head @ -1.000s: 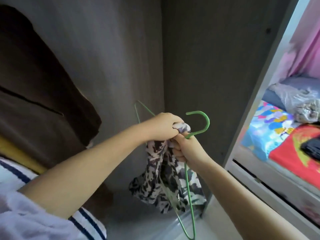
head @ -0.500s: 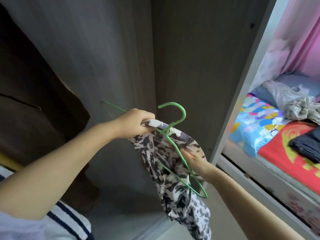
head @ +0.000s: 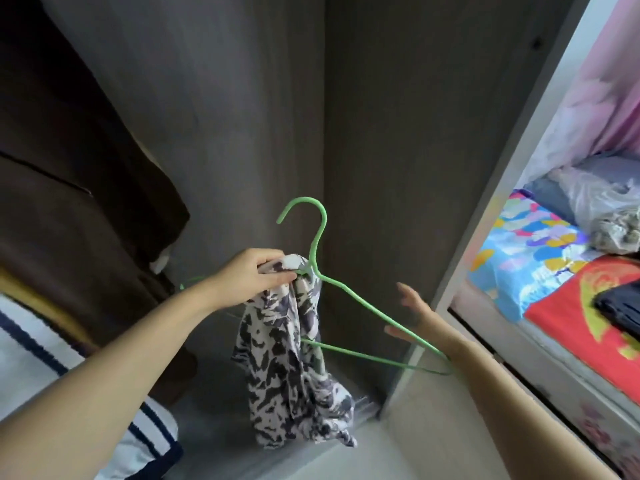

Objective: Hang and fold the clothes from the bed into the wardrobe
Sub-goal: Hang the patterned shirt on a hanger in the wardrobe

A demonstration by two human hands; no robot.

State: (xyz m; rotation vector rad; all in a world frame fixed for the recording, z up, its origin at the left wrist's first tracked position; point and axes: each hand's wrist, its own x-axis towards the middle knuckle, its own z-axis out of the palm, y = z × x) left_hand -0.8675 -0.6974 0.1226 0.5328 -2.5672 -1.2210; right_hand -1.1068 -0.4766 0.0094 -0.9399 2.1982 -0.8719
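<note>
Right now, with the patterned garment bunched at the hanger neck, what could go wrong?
1. Only the left hand grips the green hanger and the black-and-white garment; the right hand is open beside the hanger's arm, so the tilted hanger may swing.
2. The garment hangs in one bunch from the neck, not spread over the arms, so it could slide off toward the wardrobe floor.
3. No rail is in view, so hooking on may be blind.

The garment (head: 294,358) hangs from the hanger (head: 349,292) inside the wardrobe (head: 242,116), with a hung coat (head: 69,168) to its left. The bed (head: 554,271) lies right of the wardrobe, with folded clothes (head: 620,306) and a bag (head: 595,199) on it.
</note>
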